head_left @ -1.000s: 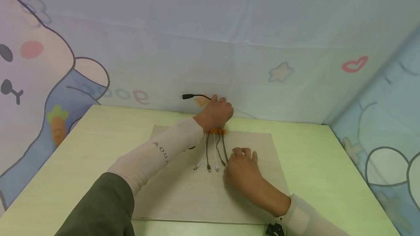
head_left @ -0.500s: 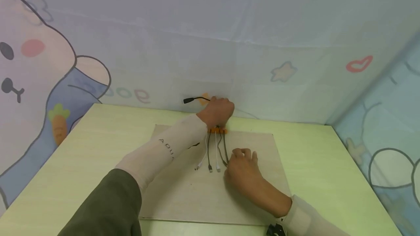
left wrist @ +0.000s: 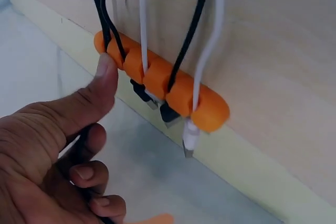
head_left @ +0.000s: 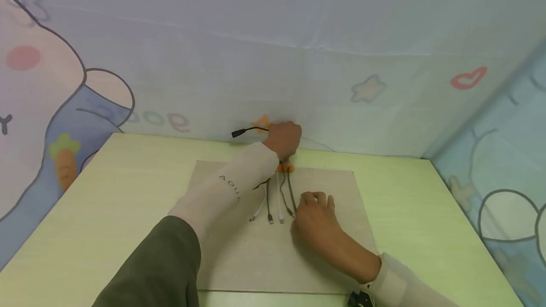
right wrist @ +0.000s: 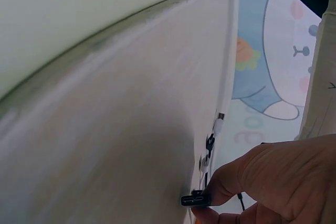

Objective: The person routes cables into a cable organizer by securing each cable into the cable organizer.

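An orange cable clip [left wrist: 157, 80] sits near the board's far edge, with several black and white USB cables running through its slots. My left hand [head_left: 284, 139] is at its far side. In the left wrist view the thumb tip presses at the end slot, beside a black cable [left wrist: 96, 3], while the curled fingers hold a black cable [left wrist: 80, 148]. A black USB plug [head_left: 239, 133] sticks out left of that hand. My right hand [head_left: 317, 224] pinches a flat black cable connector [right wrist: 195, 200] between thumb and finger, close over the board.
A beige board [head_left: 256, 259] lies on the pale yellow table [head_left: 405, 212]. Loose plug ends, including a white plug [head_left: 281, 219], lie on the board left of my right hand. A printed cloth [head_left: 324, 84] hangs behind the table.
My left hand has shifted slightly away and right at the orange clip, and its sleeve has swung right. The black plug beside it hangs lower. My right hand has stayed in place.
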### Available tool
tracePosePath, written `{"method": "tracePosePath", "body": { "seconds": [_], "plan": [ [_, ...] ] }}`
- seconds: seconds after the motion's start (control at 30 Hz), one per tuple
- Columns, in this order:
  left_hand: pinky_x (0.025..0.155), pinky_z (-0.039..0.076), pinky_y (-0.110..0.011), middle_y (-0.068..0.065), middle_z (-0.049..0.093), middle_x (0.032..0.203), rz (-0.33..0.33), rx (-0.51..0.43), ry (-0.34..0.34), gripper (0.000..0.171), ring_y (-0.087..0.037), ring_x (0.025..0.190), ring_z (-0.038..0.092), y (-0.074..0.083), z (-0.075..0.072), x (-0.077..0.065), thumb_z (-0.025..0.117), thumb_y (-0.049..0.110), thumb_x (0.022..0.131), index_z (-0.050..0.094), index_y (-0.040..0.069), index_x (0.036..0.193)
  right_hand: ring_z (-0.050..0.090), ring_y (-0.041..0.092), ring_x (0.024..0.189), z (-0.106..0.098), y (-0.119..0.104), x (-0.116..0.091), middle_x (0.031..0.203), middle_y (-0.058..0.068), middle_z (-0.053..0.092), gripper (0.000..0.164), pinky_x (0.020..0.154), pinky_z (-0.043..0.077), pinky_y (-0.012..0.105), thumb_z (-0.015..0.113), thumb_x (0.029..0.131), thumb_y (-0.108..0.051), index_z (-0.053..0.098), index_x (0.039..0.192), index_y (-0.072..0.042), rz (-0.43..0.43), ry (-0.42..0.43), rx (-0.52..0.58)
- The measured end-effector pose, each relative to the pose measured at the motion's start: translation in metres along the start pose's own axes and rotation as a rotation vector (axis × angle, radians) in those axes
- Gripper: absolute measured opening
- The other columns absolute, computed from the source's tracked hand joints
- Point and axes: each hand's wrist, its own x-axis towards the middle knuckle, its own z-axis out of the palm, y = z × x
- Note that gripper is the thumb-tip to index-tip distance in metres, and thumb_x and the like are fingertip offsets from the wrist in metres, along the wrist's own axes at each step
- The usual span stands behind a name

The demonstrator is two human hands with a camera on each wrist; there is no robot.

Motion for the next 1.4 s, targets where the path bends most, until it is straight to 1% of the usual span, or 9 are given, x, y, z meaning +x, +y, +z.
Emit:
{"method": "tracePosePath", "body": {
  "seconds": [0.1,0.3,0.43,0.67,0.9,0.97,1.1,1.2,1.4],
  "plan": [
    [0.086,0.067,-0.047,-0.006,0.080,0.098,-0.020,0.002,-0.013,0.009,-0.024,0.090,0.078,-0.003,0.001,-0.002,0.084,0.018,0.102,0.077,0.013,0.100,0.059,0.060,0.132,-0.001,0.000,-0.002,0.136,0.032,0.070,0.031,0.116,0.046,0.081,0.068,0.095,0.001,0.071,0.115,0.024,-0.011,0.005,-0.007],
    [0.066,0.057,-0.035,-0.006,0.077,0.095,-0.025,0.002,-0.053,0.039,-0.018,0.082,0.068,-0.021,0.011,0.006,0.098,0.041,0.088,0.075,0.011,0.097,0.060,0.061,0.132,-0.001,0.000,-0.002,0.135,0.034,0.071,0.034,0.116,0.046,0.081,0.071,0.095,-0.002,0.071,0.117,0.024,-0.004,-0.006,0.006],
    [0.077,0.063,-0.040,-0.009,0.080,0.107,-0.077,-0.081,-0.095,0.059,-0.021,0.095,0.073,-0.032,0.019,0.011,0.104,0.049,0.079,0.077,0.008,0.111,0.061,0.059,0.133,0.001,-0.001,-0.001,0.135,0.033,0.071,0.035,0.117,0.046,0.079,0.072,0.095,-0.006,0.072,0.117,0.021,0.011,-0.024,0.016],
    [0.110,0.058,-0.059,-0.017,0.079,0.132,-0.155,-0.246,-0.136,0.058,-0.037,0.125,0.072,-0.038,0.027,0.010,0.103,0.046,0.081,0.081,0.003,0.114,0.062,0.059,0.132,0.004,0.000,-0.001,0.131,0.029,0.074,0.022,0.116,0.045,0.082,0.071,0.097,-0.007,0.074,0.105,0.013,-0.015,-0.006,0.021],
    [0.101,0.052,-0.052,-0.006,0.073,0.108,-0.134,-0.297,-0.195,0.041,-0.027,0.110,0.062,-0.042,0.038,0.019,0.095,0.049,0.090,0.078,0.013,0.081,0.061,0.060,0.133,0.009,0.004,0.001,0.127,0.027,0.073,0.019,0.117,0.041,0.085,0.070,0.101,-0.012,0.074,0.105,0.006,-0.008,-0.016,0.059],
    [0.103,0.049,-0.050,-0.005,0.073,0.106,-0.119,-0.333,-0.201,0.037,-0.026,0.108,0.062,-0.042,0.034,0.011,0.091,0.046,0.095,0.079,0.015,0.078,0.059,0.060,0.135,0.010,0.005,0.002,0.128,0.026,0.072,0.021,0.118,0.041,0.085,0.071,0.104,-0.015,0.073,0.108,0.006,-0.002,-0.018,0.062],
    [0.119,0.043,-0.057,-0.004,0.080,0.129,-0.015,-0.408,-0.144,0.026,-0.028,0.128,0.067,-0.047,0.030,-0.009,0.085,0.041,0.101,0.089,0.016,0.107,0.058,0.060,0.138,0.012,0.006,0.005,0.133,0.027,0.071,0.028,0.120,0.038,0.085,0.071,0.108,-0.022,0.073,0.114,0.005,0.017,-0.033,0.083],
    [0.132,0.033,-0.066,-0.003,0.074,0.153,0.070,-0.414,-0.100,0.037,-0.032,0.149,0.061,-0.052,0.036,-0.019,0.077,0.041,0.108,0.083,0.017,0.136,0.058,0.060,0.138,0.013,0.006,0.008,0.132,0.027,0.071,0.031,0.121,0.036,0.086,0.071,0.110,-0.028,0.073,0.110,0.003,0.031,-0.038,0.105],
    [0.126,0.037,-0.073,-0.012,0.060,0.168,0.160,-0.337,-0.032,0.051,-0.039,0.162,0.048,-0.055,0.054,-0.023,0.055,0.047,0.117,0.068,0.018,0.157,0.059,0.059,0.136,0.017,0.006,0.011,0.123,0.025,0.071,0.037,0.119,0.034,0.089,0.070,0.110,-0.036,0.071,0.098,-0.001,0.043,-0.045,0.126]
  ]
}}
